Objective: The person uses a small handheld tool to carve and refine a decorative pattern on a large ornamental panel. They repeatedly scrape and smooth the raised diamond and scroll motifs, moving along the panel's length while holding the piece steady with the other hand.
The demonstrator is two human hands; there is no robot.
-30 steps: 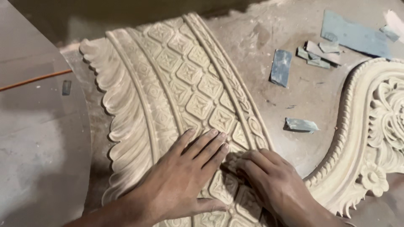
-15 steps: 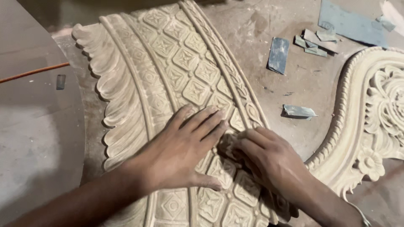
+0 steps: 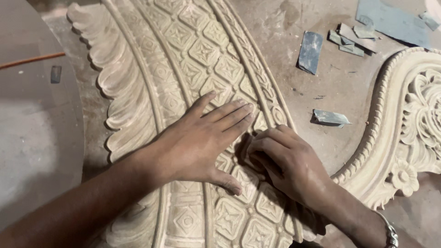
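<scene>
Carved curved panel (image 3: 183, 92) now fills centre and left of frame — view nearer than a second ago, hands barely shifted. Left hand (image 3: 202, 142) spread flat, fingers open, pressing on diamond tiles. Right hand (image 3: 287, 163) curled beside it — fingertips pinched on the carving, whether holding anything cannot tell. Sandpaper scraps (image 3: 328, 117) lying right, apart.

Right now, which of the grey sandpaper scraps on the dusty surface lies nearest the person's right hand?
The folded scrap lying alone, just beyond the right hand; the other scraps sit farther away.
</scene>
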